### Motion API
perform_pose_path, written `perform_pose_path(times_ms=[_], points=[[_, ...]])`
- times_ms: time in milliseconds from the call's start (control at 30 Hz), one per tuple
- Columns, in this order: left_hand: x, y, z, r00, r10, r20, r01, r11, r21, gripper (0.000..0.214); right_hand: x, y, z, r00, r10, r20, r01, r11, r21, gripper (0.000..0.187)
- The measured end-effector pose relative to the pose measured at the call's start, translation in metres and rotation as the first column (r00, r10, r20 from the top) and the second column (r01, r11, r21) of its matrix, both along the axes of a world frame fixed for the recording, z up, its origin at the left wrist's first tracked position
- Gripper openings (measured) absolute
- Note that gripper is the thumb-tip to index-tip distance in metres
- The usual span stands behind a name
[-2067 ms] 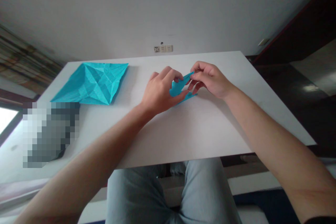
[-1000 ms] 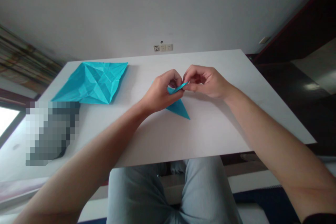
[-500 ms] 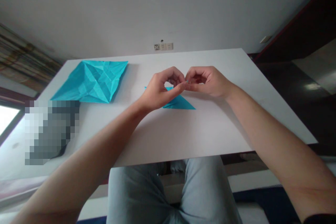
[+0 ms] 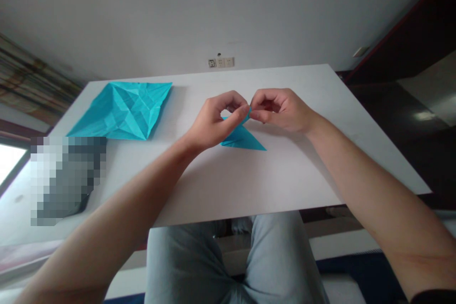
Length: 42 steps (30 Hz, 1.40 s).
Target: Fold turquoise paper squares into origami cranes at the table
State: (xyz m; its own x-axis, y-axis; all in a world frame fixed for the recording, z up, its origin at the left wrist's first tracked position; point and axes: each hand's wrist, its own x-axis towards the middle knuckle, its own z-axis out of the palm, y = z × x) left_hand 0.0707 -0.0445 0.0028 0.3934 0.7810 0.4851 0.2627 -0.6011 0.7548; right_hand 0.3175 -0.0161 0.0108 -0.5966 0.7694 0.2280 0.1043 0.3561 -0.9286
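Note:
A folded piece of blue origami paper (image 4: 242, 138) is at the middle of the white table (image 4: 245, 185), with one pointed flap reaching toward the lower right. My left hand (image 4: 221, 118) is closed on it, thumb and forefinger pinching a narrow upper part and covering much of the left side. My right hand (image 4: 280, 108) pinches the tip of that narrow part, its fingertips almost touching those of my left hand. Behind the fingers, part of the folds cannot be seen.
A larger creased sheet of blue paper (image 4: 124, 110) lies spread at the table's far left. In front of it is a dark object, blurred by pixels (image 4: 69, 180). Wall sockets (image 4: 221, 62) sit just above the table's back edge. My legs are under the near edge.
My left thumb has drawn back a little to the left, so more of the narrow blue part shows between the fingertips. My right hand has barely moved.

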Motion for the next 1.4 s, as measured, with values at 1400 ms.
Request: perform_pose_path(times_ms=[1400], points=[[-0.008, 0.006, -0.016, 0.906, 0.35, -0.237, -0.239, 0.886, 0.398, 0.014, 0.009, 0.018, -0.005, 0.966, -0.164, -0.198, 0.224, 0.916, 0.334, 0.048]])
